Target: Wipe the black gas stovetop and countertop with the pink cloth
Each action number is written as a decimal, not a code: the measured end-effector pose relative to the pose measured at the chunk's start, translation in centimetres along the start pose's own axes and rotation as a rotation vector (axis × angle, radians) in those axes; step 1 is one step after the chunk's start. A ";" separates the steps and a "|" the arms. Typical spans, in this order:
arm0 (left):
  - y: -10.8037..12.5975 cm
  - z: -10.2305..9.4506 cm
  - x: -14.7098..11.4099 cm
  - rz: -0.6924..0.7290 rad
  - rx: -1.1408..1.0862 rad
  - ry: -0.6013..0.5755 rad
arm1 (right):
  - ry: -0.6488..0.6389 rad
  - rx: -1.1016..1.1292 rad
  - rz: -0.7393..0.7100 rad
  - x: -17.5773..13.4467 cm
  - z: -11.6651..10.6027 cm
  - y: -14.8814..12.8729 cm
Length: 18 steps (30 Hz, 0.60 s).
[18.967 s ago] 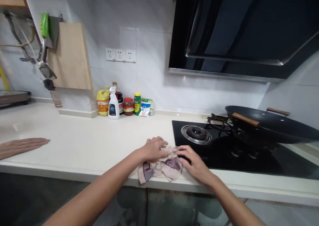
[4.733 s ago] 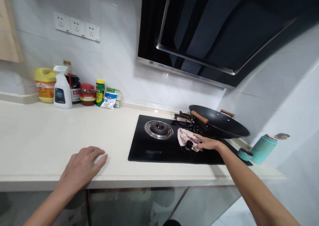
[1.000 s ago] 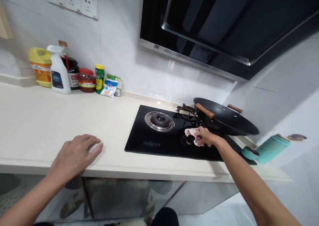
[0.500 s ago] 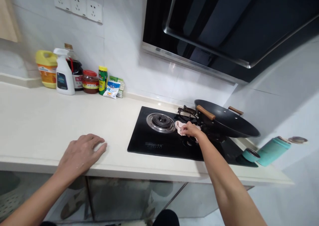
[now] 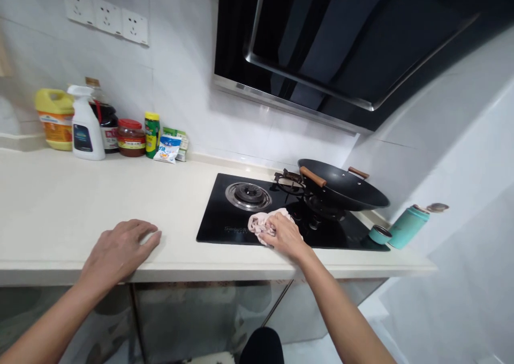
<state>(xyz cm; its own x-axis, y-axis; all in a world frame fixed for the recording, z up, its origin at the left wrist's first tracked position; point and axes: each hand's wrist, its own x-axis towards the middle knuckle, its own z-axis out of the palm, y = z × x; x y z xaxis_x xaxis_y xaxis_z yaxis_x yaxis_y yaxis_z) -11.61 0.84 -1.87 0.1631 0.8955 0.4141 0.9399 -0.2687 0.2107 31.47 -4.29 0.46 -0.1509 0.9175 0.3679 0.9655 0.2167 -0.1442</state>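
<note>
My right hand (image 5: 283,235) is closed on a crumpled pale pink cloth (image 5: 259,224), pressed against the front part of the black glass gas stove (image 5: 217,222). Behind the cloth lies the round left burner (image 5: 249,195) with its metal ring. Over the right burner sits a black wok (image 5: 341,184) with wooden handles. A removed pan support (image 5: 289,182) stands near the back of the stove, left of the wok. To the left of the stove, my left hand (image 5: 120,246) rests on the white countertop (image 5: 172,214), thumb apart from the fingers, holding nothing.
Along the back wall stand a yellow jug (image 5: 56,120), a white spray bottle (image 5: 86,126), a dark sauce bottle (image 5: 105,118), a red-lidded jar (image 5: 131,139), a green container (image 5: 152,135) and a small packet (image 5: 167,149). A range hood (image 5: 305,48) overhangs the stove. A teal flask (image 5: 408,227) and cup (image 5: 379,234) stand right.
My right hand has moved the cloth from beside the left burner toward the stove's front edge. The view has shifted a little. My left hand stays on the counter.
</note>
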 end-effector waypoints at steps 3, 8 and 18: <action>0.0 0.0 0.0 -0.003 0.005 -0.018 | 0.055 0.028 -0.007 -3.4 -0.7 0.9; 0.2 -0.2 0.0 0.014 0.021 -0.031 | 0.075 0.063 0.220 -7.7 -2.1 4.9; 0.8 -0.9 -0.2 0.017 0.040 -0.060 | 0.065 -0.167 0.566 -11.9 -4.8 17.0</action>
<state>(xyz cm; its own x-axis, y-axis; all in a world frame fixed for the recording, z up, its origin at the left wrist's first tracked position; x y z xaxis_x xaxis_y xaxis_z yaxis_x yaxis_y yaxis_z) -11.10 0.15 -0.99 0.1962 0.9108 0.3634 0.9478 -0.2711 0.1679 50.72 -13.11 -1.95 0.4053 0.8517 0.3320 0.9132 -0.3608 -0.1894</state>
